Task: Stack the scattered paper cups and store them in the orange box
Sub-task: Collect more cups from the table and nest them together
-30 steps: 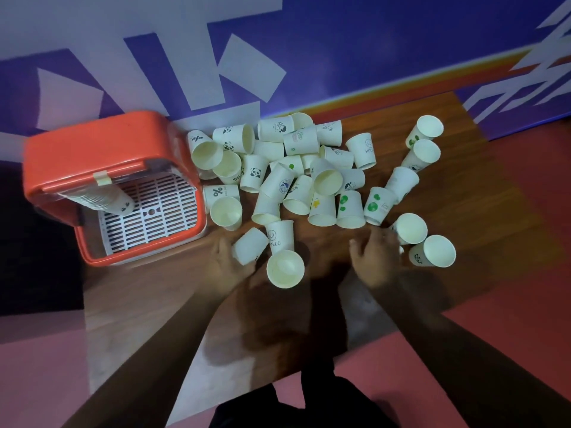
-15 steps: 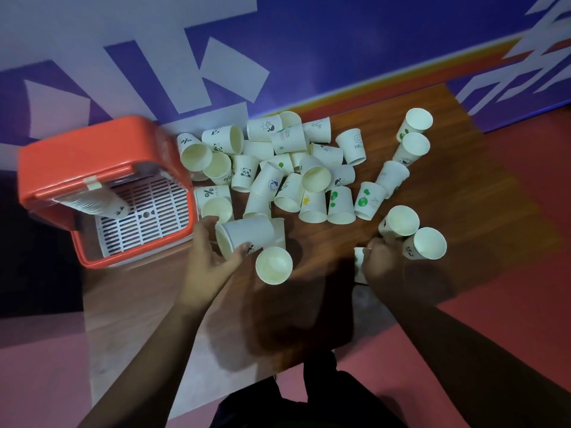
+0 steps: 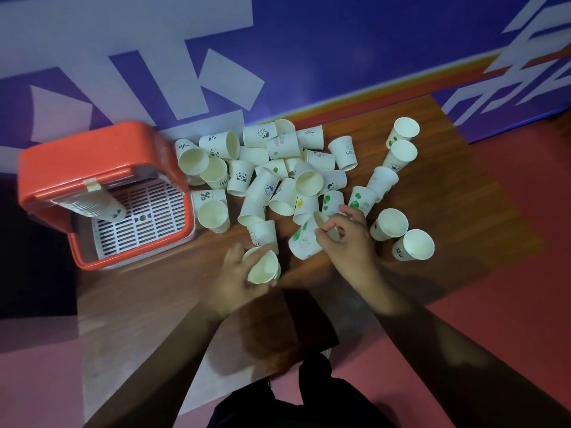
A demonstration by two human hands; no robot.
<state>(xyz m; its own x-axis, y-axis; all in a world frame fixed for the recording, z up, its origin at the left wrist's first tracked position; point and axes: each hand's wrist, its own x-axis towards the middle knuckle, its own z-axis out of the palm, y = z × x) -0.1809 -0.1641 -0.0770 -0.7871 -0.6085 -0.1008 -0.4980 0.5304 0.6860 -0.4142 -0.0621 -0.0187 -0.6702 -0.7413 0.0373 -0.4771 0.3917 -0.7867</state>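
Several white paper cups (image 3: 278, 177) lie scattered on the wooden table (image 3: 448, 193), most on their sides. My left hand (image 3: 236, 279) grips a plain cup (image 3: 264, 267) with its mouth facing me, near the table's front. My right hand (image 3: 346, 239) pinches the rim of a cup with green print (image 3: 304, 240) that lies tilted beside it. The orange box (image 3: 92, 159) stands open at the left with a white slotted grid (image 3: 139, 217) inside and a stack of nested cups (image 3: 92, 208) lying in it.
Two cups (image 3: 414, 245) lie apart at the right of my right hand, and two more (image 3: 401, 140) near the table's far right. A blue and white wall runs behind the table. Pink floor borders the table at right and front.
My left hand has come back toward the table's front and now holds the cup that lay open-mouthed there. My right hand has moved up-left and taken hold of a green-printed cup.
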